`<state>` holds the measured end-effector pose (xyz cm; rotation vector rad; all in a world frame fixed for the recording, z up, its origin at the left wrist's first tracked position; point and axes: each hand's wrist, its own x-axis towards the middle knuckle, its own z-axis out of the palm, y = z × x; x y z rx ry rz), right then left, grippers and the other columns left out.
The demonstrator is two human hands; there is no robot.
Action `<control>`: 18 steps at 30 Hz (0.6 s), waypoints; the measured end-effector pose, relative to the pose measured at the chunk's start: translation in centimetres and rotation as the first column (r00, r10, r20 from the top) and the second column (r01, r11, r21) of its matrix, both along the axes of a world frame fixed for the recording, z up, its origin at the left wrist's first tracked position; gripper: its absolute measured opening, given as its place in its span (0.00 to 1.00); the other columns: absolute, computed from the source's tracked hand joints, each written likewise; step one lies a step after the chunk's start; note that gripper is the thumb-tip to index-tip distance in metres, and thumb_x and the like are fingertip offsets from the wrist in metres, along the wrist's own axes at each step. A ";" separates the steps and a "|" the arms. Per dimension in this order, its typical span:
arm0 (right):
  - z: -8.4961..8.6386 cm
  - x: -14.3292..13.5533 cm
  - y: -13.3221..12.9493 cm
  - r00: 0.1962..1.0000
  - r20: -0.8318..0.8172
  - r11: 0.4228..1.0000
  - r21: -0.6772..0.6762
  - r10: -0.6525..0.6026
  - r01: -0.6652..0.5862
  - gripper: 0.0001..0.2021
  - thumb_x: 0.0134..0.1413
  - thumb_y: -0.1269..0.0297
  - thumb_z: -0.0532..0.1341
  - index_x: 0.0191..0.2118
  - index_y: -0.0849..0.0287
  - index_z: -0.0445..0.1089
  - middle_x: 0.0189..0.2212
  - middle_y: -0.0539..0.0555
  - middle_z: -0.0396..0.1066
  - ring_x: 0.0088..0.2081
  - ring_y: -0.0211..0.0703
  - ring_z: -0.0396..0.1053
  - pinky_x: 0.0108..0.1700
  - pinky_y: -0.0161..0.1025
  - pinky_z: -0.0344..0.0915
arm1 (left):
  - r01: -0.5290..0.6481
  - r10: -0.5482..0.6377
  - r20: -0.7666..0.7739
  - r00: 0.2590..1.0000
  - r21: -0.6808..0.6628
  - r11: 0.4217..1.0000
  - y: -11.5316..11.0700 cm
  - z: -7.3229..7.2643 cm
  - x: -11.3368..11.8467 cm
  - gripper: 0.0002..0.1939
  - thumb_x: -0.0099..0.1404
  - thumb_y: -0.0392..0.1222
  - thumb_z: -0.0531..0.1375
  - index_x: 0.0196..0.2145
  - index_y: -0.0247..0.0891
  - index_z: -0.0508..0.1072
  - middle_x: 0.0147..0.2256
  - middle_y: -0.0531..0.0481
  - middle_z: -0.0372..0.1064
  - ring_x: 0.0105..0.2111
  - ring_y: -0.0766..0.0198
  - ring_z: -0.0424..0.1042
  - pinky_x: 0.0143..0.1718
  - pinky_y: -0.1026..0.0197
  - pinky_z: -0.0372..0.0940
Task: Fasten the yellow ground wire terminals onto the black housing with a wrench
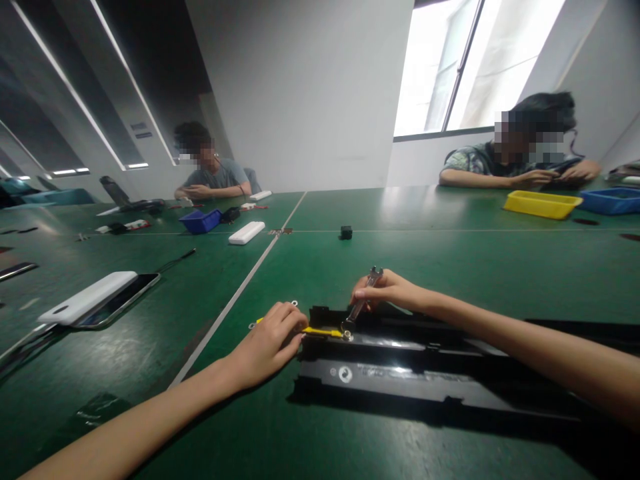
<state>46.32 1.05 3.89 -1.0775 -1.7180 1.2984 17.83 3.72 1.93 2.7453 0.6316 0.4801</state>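
A long black panel with raised edges lies on the green table, reaching off to the right. On its left end, a yellow wire ends at a small bolt or nut. My left hand is closed over the yellow wire just beyond the panel's left end; metal ring ends stick out past the fingers. My right hand grips a metal wrench tilted downward, its lower end beside the bolt. Whether the wrench touches the bolt is too small to tell.
A small black block stands ahead. Left are a white power bank, a phone and a blue bin. A yellow bin is at the far right. Two people sit across the table.
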 end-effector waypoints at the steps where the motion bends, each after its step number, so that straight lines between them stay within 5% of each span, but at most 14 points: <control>1: 0.0 0.0 0.0 1.000 0.003 1.000 -0.001 0.001 -0.001 0.14 0.49 0.55 0.65 0.29 0.64 0.74 0.22 0.51 0.71 0.24 0.34 0.66 0.25 0.30 0.63 | 0.001 -0.001 0.001 1.000 0.003 1.000 0.0 0.0 0.0 0.08 0.65 0.31 0.51 0.41 0.39 0.63 0.41 0.47 0.62 0.42 0.58 0.61 0.43 0.56 0.60; 18: -0.1 0.1 0.0 1.000 0.024 1.000 0.011 -0.003 0.003 0.14 0.49 0.55 0.64 0.29 0.64 0.74 0.22 0.51 0.71 0.24 0.33 0.66 0.25 0.31 0.63 | 0.002 -0.002 0.008 1.000 0.005 1.000 -0.1 0.0 0.0 0.08 0.65 0.31 0.51 0.41 0.39 0.64 0.41 0.47 0.62 0.42 0.58 0.61 0.43 0.55 0.61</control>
